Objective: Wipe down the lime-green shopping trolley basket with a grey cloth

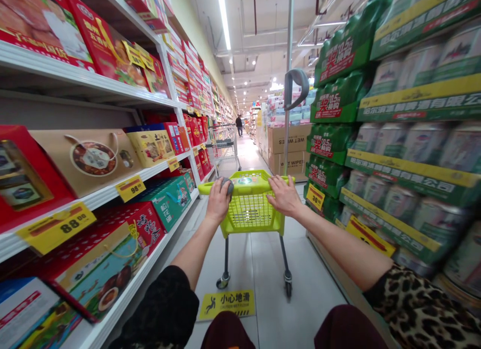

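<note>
A small lime-green shopping cart (251, 209) stands in front of me on dark legs with caster wheels. My left hand (218, 201) is closed on the left part of its handlebar. A rounded dark grey thing (226, 185) shows at that hand's thumb side; I cannot make out what it is. On the right part of the bar rests my right hand (284, 195), its fingers curled over the top. A tall thin pole (287, 133) with a grey loop handle (296, 88) rises beyond my right hand. The basket's inside is mostly hidden.
Shelves (108, 83) with boxed goods and yellow price tags line the left. Stacked beer cans (406, 148) and green bottle packs (334, 103) crowd the right. Ahead are a metal cart (224, 141), wet-wipes cartons (287, 151) and a distant person (239, 124). A yellow wet-floor sign (227, 305) marks the tiles.
</note>
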Tool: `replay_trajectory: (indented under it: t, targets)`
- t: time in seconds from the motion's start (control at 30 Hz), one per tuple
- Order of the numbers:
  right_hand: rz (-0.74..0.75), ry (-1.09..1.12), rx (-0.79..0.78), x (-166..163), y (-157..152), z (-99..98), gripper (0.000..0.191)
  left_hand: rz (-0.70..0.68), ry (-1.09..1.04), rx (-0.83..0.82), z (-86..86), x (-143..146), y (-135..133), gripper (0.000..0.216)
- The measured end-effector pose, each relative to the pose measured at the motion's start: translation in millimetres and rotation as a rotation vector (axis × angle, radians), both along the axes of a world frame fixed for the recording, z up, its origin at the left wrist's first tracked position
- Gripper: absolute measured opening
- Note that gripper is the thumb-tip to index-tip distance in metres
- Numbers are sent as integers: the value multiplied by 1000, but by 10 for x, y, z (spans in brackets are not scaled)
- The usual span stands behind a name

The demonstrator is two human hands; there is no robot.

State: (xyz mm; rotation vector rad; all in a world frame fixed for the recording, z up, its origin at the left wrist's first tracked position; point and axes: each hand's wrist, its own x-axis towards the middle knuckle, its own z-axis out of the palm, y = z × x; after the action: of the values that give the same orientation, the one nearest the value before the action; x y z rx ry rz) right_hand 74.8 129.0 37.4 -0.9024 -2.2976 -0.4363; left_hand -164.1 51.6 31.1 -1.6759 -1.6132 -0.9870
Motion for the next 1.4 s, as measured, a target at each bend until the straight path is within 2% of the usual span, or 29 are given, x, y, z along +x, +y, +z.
replay_trajectory:
  t: [0.27,0.33,0.5,0.6,0.67,0.83,0.9,1.0,1.23,1.3,1.4]
  targets:
    - [2,30,-5,-33,-62,-89,62,-121,171,-105,141,775,426,34]
    - [17,33,-8,-11,-54,-93,62,-124,162,-117,161,782,420,32]
    - [59,25,-26,48,-15,-93,62,-72,50,-86,157,438,235,29]
    - [79,54,-32,57,-1,-102,61,-42,4,-83,172,388,188,29]
    - [87,73,-35,57,7,-115,61,-55,30,-97,185,517,222,29]
    - [114,102,-13,91,53,-153,68,-155,215,-145,165,1050,436,34]
    - [117,114,-3,122,80,-160,71,-157,232,-133,144,1141,486,36]
    - [131,81,14,172,119,-160,74,-170,235,-126,119,1035,453,34]
    - [148,42,32,197,165,-175,77,-29,55,-104,123,348,165,33]
    - [147,55,34,179,162,-185,77,-1,24,-93,120,290,146,32]
    - [132,87,39,152,149,-201,76,-22,62,-88,122,434,215,32]
